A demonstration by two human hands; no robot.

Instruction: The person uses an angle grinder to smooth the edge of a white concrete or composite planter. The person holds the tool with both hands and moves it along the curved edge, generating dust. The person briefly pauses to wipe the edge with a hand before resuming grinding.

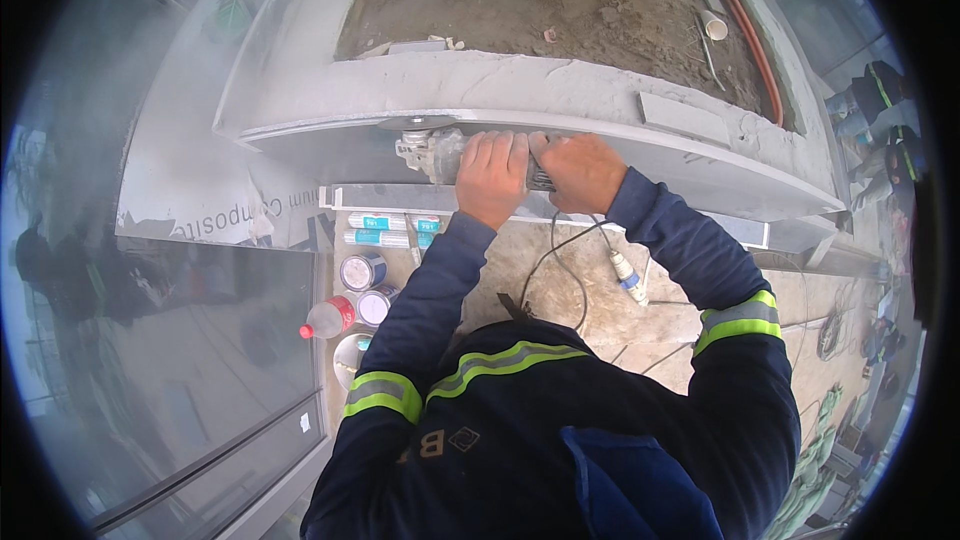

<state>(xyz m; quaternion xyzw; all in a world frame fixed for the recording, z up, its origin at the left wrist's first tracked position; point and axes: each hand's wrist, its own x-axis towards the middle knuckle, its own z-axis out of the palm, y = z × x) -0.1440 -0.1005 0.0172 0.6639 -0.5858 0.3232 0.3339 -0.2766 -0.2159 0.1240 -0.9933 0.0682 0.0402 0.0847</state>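
Observation:
Both hands grip a dusty angle grinder (pixel 432 153) held crosswise in front of me. My left hand (pixel 492 178) wraps round its body just behind the gear head. Farther right, my right hand (pixel 580 170) closes on the rear end of the grinder. The thin cutting disc (pixel 418 123) lies roughly level at the front lip of the pale planter ledge (pixel 540 122); I cannot tell how deep it sits. A dark cable (pixel 540 265) hangs below my hands, near a blue-and-white plug connector (pixel 629 278) on the floor.
Sealant tubes (pixel 383 223), tins (pixel 362 271), a red-capped bottle (pixel 332 317) and a white bucket (pixel 345 355) stand below left. Soil (pixel 520 0) fills the planter, with an orange pipe (pixel 750 35). A loose strip (pixel 685 117) lies on the ledge. A glass wall (pixel 190 360) is left.

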